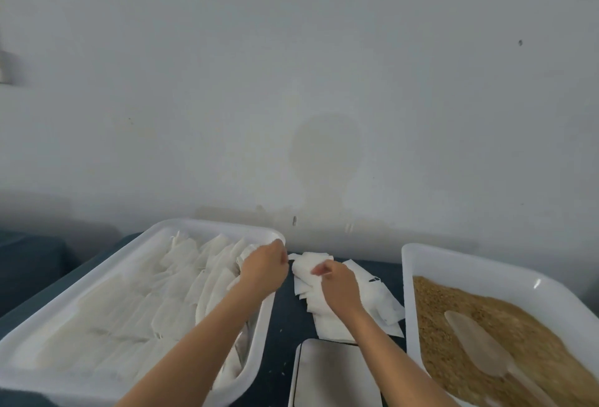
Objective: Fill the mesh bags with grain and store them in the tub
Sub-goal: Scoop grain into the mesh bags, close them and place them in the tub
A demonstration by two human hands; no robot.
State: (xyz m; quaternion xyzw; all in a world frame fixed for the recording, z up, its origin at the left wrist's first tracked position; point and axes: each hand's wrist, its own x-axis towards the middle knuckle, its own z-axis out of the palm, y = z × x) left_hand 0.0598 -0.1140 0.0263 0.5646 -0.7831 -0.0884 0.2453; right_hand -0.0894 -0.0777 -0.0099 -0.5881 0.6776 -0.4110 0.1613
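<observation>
A large white tub (97, 280) at the left holds several filled white mesh bags (155, 303) laid in rows. At the right stands a second white tub (460, 260) of brown grain (453, 316) with a pale scoop (476, 345) lying on it. Between the tubs lies a pile of empty white mesh bags (372, 306) on the dark table. My left hand (262, 268) is at the left tub's far right corner, fingers curled on a white bag's end. My right hand (337, 283) grips an empty bag (306, 265) from the pile.
A small flat white tray (334, 374) sits at the near edge between my forearms. A plain white wall (324, 82) rises right behind the tubs. The dark table (282, 325) shows in the gap between the tubs, with a few spilled grains.
</observation>
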